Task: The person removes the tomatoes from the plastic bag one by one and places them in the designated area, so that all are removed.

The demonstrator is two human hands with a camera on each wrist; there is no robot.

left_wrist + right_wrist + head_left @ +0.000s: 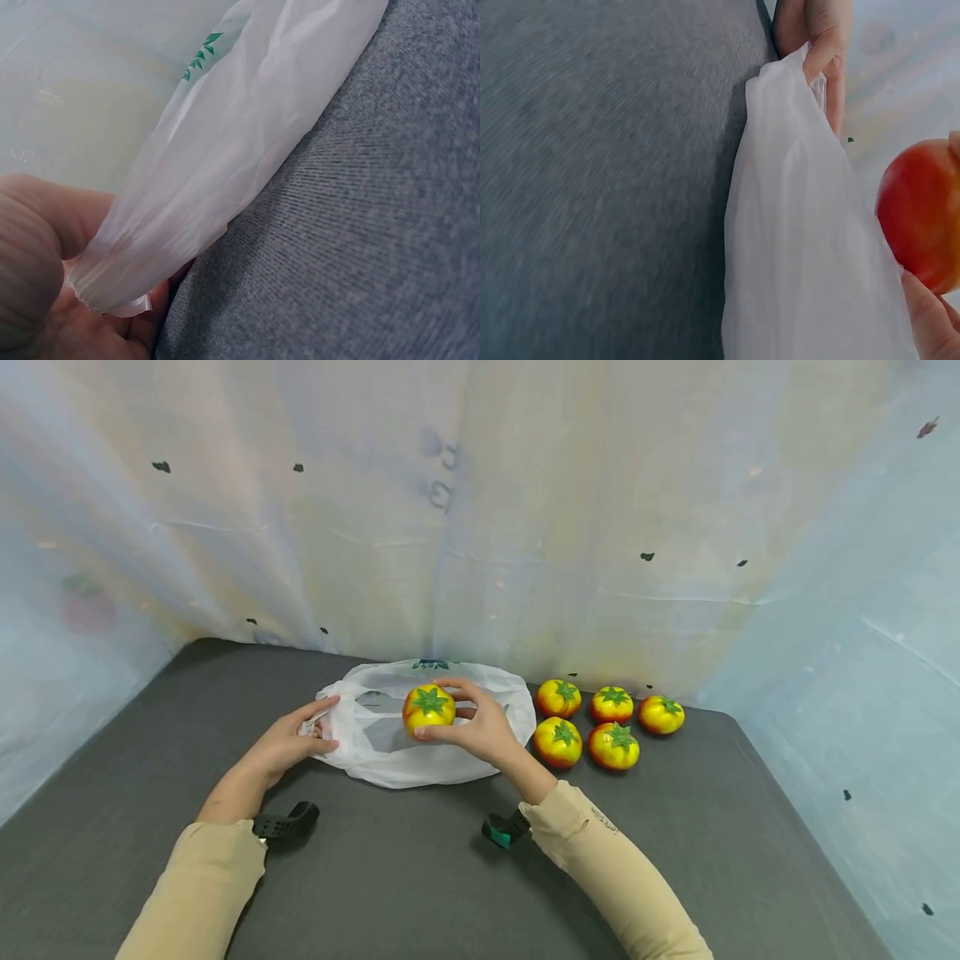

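Note:
A white plastic bag (420, 772) with green print lies on the dark table, its opening facing up. My left hand (288, 742) grips the gathered left end of the bag; in the left wrist view the thin plastic (202, 180) bunches between thumb and fingers. Over the bag's opening, my right hand (483, 727) holds a yellow and red tomato (429, 710) with a green leafy top, thumb on the near side and fingers on the far side. The right wrist view shows the red side of this tomato (919, 214) just above the bag's edge.
Several more tomatoes (557, 742) of the same kind stand in two rows right of the bag. The grey cloth-covered table (390, 877) meets a pale sheet wall (525, 527) behind and at both sides.

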